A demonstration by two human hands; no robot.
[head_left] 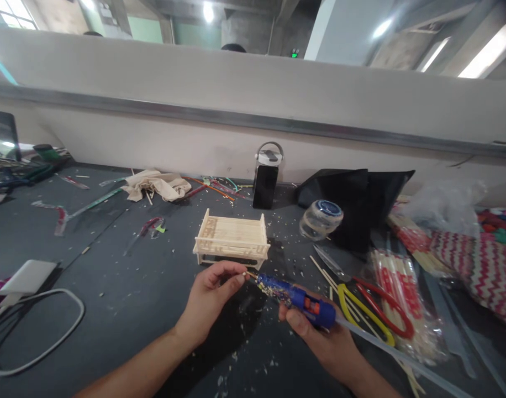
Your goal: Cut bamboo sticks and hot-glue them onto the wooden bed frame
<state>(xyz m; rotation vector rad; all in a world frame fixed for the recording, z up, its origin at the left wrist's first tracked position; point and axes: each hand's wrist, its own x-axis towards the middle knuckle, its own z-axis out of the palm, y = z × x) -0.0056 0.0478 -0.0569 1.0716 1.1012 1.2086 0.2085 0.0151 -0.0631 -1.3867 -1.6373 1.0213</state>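
In my right hand (319,337) is a blue hot glue gun (294,296), its body speckled with dried bits and its tip pointing left. A long translucent glue stick (385,345) runs out of its rear end. The thumb and fingers of my left hand (214,293) are pinched together right at the nozzle. A tiny pale bit shows at those fingertips, too small to name. Just beyond my left hand stands a small model bed (232,235) made of thin wooden sticks, with railings and short legs.
To the right lie scissors (364,298) with red and yellow handles, loose sticks and bagged sticks (396,287). A clear jar (321,219), black sheet (356,204) and phone (264,186) against a bottle stand behind. A cloth (157,184) and a white charger (29,276) with cable are leftward.
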